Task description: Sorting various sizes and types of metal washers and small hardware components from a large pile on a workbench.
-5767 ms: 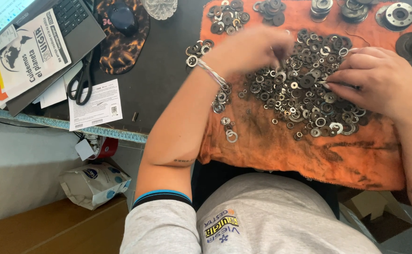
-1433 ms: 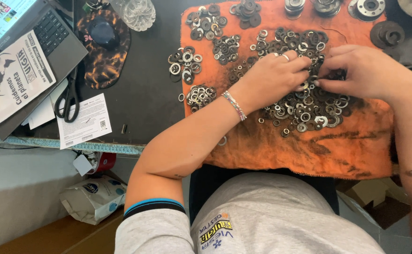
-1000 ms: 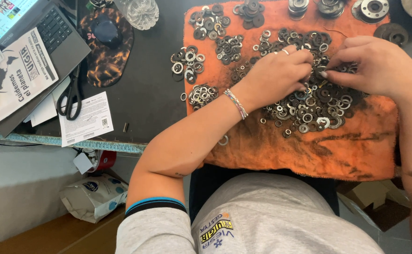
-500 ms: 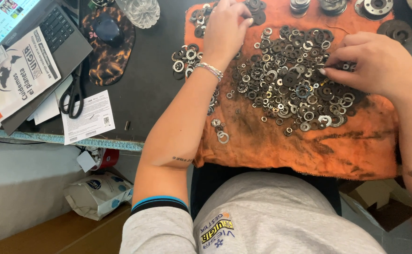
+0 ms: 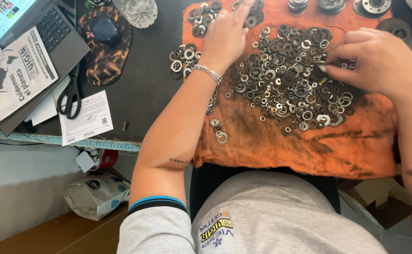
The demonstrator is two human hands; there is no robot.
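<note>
A big heap of metal washers (image 5: 293, 80) lies on an orange cloth (image 5: 309, 141) spread over a dark table. My left hand (image 5: 227, 35), with a bead bracelet at the wrist, reaches far up the cloth with its fingers out over a small sorted pile of washers (image 5: 201, 16) near the cloth's top edge. My right hand (image 5: 380, 61) rests on the right side of the heap, fingertips pinched on the washers there. Whether it holds one is hidden.
Smaller washer piles (image 5: 182, 56) lie on the dark table left of the cloth. Bearings (image 5: 375, 7) stand along the top. A laptop (image 5: 51, 28), leaflets (image 5: 13, 80), scissors (image 5: 72, 96), a mouse on a patterned pad (image 5: 105, 33) and a glass dish (image 5: 140, 9) fill the left.
My left hand left the middle of the heap and moved up and left to the small piles at the cloth's top. My right hand stayed on the heap's right side.
</note>
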